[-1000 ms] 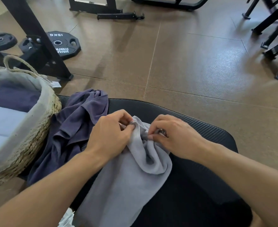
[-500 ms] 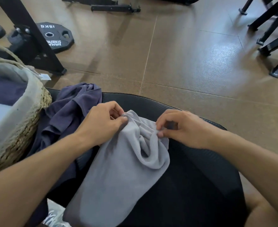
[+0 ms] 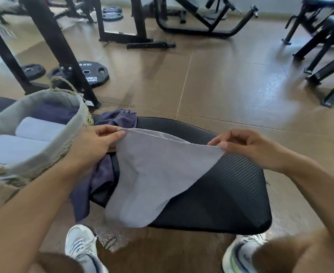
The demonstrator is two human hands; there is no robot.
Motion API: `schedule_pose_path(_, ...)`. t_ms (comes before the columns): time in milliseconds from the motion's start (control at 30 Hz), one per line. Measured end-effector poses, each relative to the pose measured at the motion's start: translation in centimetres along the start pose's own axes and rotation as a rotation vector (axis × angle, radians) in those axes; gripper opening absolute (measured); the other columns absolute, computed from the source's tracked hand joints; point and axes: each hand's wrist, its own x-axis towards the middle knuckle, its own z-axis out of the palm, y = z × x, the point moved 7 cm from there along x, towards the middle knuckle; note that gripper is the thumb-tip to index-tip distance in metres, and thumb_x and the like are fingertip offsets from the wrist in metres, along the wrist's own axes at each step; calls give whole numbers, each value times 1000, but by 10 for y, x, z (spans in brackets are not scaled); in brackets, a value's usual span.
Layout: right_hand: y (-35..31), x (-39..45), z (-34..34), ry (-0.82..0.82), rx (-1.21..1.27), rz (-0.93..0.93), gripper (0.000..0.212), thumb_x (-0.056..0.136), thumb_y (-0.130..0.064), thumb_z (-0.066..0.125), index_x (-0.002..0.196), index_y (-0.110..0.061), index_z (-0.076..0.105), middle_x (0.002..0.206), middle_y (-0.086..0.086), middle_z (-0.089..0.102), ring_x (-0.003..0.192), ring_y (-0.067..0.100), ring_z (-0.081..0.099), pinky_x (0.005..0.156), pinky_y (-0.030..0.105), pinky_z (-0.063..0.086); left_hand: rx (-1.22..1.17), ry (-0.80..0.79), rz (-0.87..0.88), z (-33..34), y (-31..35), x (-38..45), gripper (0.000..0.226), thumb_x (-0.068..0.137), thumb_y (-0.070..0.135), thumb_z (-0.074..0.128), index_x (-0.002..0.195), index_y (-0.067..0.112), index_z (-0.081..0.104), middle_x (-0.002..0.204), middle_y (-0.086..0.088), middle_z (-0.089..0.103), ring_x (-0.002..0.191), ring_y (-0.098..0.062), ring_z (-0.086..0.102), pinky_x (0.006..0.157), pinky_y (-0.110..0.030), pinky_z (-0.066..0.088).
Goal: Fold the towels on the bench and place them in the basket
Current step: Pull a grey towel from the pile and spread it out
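Note:
A light grey towel [image 3: 154, 174] hangs spread between my hands above the black padded bench [image 3: 221, 196]. My left hand [image 3: 95, 144] pinches its upper left corner and my right hand [image 3: 246, 146] pinches its upper right corner. The towel's lower end droops over the bench's front edge. A crumpled dark purple towel [image 3: 103, 174] lies on the bench's left side, partly hidden by my left hand and the grey towel. The woven basket [image 3: 77, 123] with a grey liner stands at the left and holds two rolled light towels [image 3: 16, 148] and a dark one.
Black weight plates [image 3: 93, 72] and a rack's steel legs [image 3: 50, 42] stand on the brown floor behind the basket. More black gym frames are at the back and far right. My two white shoes [image 3: 81, 247] are on the floor below the bench.
My hands have moved apart and lifted, pulling the bunched grey towel out into a spread sheet. The view has tilted up and back, showing more of the basket and floor.

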Motion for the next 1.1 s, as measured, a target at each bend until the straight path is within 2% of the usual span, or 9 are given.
schedule_pose_path(100, 13, -14, -1, 44, -94, 62, 34, 81, -55, 72, 83, -22, 71, 103, -1, 78, 105, 24, 72, 99, 52, 54, 15, -22, 38, 3, 5, -13, 4, 89, 13, 73, 89, 15, 76, 78, 2, 78, 72, -8, 70, 67, -19, 60)
schedule_pose_path(300, 45, -19, 24, -135, -449, 202, 18, 83, -44, 79, 87, -32, 67, 86, -15, 73, 82, 3, 67, 86, 36, 55, 336, -105, 124, 8, -1, -23, 4, 86, 14, 78, 89, 11, 77, 81, -4, 76, 71, -5, 63, 65, -12, 52)
schedule_pose_path(433, 50, -10, 36, -192, -517, 172, 16, 84, -33, 80, 98, -35, 72, 90, -15, 74, 87, 1, 69, 89, 37, 56, 550, -166, 160, 9, -5, -25, 9, 88, 11, 76, 81, 16, 73, 69, 6, 74, 65, -2, 63, 61, -8, 46)
schedule_pose_path(500, 47, -6, 34, -199, -530, 162, 10, 85, -35, 79, 93, -34, 73, 88, -17, 74, 86, -2, 68, 89, 37, 56, 647, -91, 243, 4, 2, -22, 15, 92, 12, 72, 81, 22, 67, 74, 5, 72, 67, -7, 62, 65, -13, 47)
schedule_pose_path(600, 44, -8, 38, -257, -547, 153, 13, 85, -46, 76, 91, -35, 72, 87, -21, 72, 85, -5, 65, 89, 34, 54, 561, -27, 247, -13, 14, -9, 14, 94, 16, 68, 84, 25, 63, 84, -4, 73, 79, -19, 67, 82, -41, 57)
schedule_pose_path(667, 38, -7, 36, -220, -538, 140, 14, 87, -48, 74, 87, -34, 71, 87, -17, 73, 85, -3, 66, 88, 34, 55, 491, -22, 212, -23, 15, -2, 9, 95, 15, 67, 89, 20, 63, 86, -8, 73, 84, -25, 67, 87, -54, 57)
schedule_pose_path(833, 20, -3, 10, 61, -237, 39, 19, 80, -24, 86, 75, -12, 72, 87, -6, 78, 85, 4, 73, 81, 32, 58, 368, -6, 193, -25, -13, 0, 10, 96, 9, 65, 87, 14, 64, 69, 9, 72, 78, -22, 62, 73, -39, 58)
schedule_pose_path(967, 29, 1, -4, 171, -180, 20, 22, 72, -27, 90, 71, -17, 70, 75, 4, 75, 72, 34, 68, 69, 49, 56, 363, -98, 215, -12, -10, 4, 7, 94, 10, 68, 88, 12, 67, 81, -11, 74, 78, -19, 61, 84, -48, 52)
schedule_pose_path(1100, 46, 8, -9, 136, -271, 87, 20, 75, -26, 88, 88, -38, 78, 79, -15, 76, 80, 5, 72, 85, 30, 55, 385, -213, 220, -11, -7, 5, 10, 91, 10, 70, 84, 17, 68, 82, -9, 76, 76, -14, 63, 79, -39, 53)
